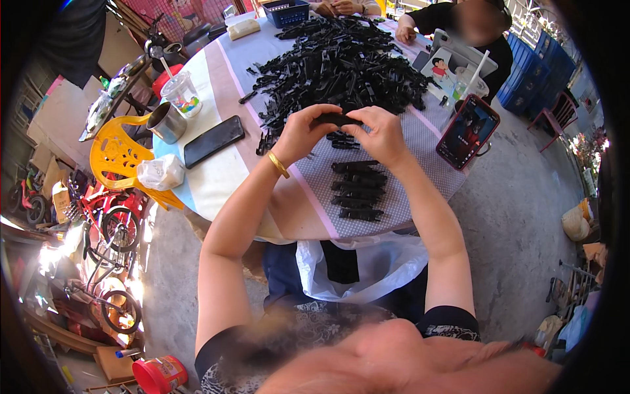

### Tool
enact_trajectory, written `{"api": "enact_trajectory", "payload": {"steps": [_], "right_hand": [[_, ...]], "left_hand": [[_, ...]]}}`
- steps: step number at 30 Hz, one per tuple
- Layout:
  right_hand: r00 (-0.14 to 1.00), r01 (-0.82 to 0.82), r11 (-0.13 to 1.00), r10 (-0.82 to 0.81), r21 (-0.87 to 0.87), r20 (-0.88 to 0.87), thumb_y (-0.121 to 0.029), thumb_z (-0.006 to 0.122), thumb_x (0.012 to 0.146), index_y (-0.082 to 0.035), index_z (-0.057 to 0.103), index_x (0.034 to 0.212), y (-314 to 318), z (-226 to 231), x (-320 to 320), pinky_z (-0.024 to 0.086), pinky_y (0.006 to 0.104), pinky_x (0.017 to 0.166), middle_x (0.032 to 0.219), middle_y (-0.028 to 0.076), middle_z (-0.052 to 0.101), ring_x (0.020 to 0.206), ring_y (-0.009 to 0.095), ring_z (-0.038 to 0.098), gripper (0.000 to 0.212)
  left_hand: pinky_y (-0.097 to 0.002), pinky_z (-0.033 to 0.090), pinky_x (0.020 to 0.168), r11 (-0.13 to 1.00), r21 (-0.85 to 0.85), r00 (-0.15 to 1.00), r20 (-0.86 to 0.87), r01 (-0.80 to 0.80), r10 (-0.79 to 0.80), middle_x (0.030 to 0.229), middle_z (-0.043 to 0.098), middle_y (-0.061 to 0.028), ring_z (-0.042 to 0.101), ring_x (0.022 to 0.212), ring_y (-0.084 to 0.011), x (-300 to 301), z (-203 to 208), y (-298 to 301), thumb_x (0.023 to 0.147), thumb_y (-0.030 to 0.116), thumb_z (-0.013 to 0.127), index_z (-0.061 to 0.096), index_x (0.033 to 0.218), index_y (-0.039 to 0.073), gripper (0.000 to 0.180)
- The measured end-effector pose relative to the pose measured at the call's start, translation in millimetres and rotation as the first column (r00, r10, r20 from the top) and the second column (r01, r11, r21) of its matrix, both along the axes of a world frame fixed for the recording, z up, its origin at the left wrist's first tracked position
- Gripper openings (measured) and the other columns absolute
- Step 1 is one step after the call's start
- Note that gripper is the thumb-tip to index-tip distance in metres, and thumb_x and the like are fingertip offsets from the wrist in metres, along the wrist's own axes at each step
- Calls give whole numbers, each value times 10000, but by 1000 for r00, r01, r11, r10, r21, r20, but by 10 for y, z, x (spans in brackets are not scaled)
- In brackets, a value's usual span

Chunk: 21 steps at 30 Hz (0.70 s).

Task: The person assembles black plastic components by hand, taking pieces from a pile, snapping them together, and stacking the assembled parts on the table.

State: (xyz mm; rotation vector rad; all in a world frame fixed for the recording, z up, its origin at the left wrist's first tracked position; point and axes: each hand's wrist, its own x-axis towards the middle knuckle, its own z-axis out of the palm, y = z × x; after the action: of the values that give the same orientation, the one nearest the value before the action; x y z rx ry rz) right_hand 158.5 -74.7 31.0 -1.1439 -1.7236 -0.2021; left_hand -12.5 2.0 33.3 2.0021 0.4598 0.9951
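Note:
My left hand (300,133) and my right hand (380,134) meet above the round table (226,177) and together grip one small black plastic part (336,119) between the fingertips. A gold bangle circles my left wrist. Just beyond the hands lies a big heap of black plastic parts (341,62). Below the hands, several finished black pieces (357,190) lie in a neat stack of rows on the checked cloth. A white plastic bag (387,266) with black pieces inside hangs open at the table's near edge, over my lap.
A black phone (213,140) lies left of my hands, by a metal cup (167,123) and a plastic drink cup (180,94). A red-cased phone (467,131) stands propped at right. Another person (469,29) sits across. A yellow chair (121,157), bicycles and a blue basket (287,12) surround the table.

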Motion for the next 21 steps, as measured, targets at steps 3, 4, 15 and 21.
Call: {"api": "enact_trajectory", "payload": {"steps": [3,4,15,21], "right_hand": [[999,-26,998,24,-52,-43,-203,748,655,-28,650,826,-6,6,-7,477,313,594,769,105,633,686,252,599,264],[999,-27,998,25,-52,-42,-203,748,655,-28,650,826,0,3,-1,477,313,594,769,105,633,686,252,599,264],[996,-83,980,73,-179,-60,-198,737,672,-40,642,861,21,-8,66,474,296,593,803,90,630,688,225,594,264],[996,-87,980,80,-179,-43,-194,736,672,-27,650,854,8,3,70,481,292,578,799,107,638,681,239,605,262]], "left_hand": [[-207,477,685,1000,-16,993,-120,-15,13,861,648,-33,568,751,-63,-47,46,30,790,4,621,613,1029,5,239],[-205,475,691,999,6,975,-219,-43,43,867,648,-32,566,756,-61,-54,61,36,786,7,628,613,1031,3,245],[-219,486,684,988,-153,994,-94,38,-52,867,651,-51,592,746,-83,-14,-57,86,765,32,664,617,1018,-16,262],[-224,499,720,937,-305,982,-31,169,-187,886,637,-60,604,785,-100,-23,-69,109,806,29,623,579,1070,-35,276]]}}
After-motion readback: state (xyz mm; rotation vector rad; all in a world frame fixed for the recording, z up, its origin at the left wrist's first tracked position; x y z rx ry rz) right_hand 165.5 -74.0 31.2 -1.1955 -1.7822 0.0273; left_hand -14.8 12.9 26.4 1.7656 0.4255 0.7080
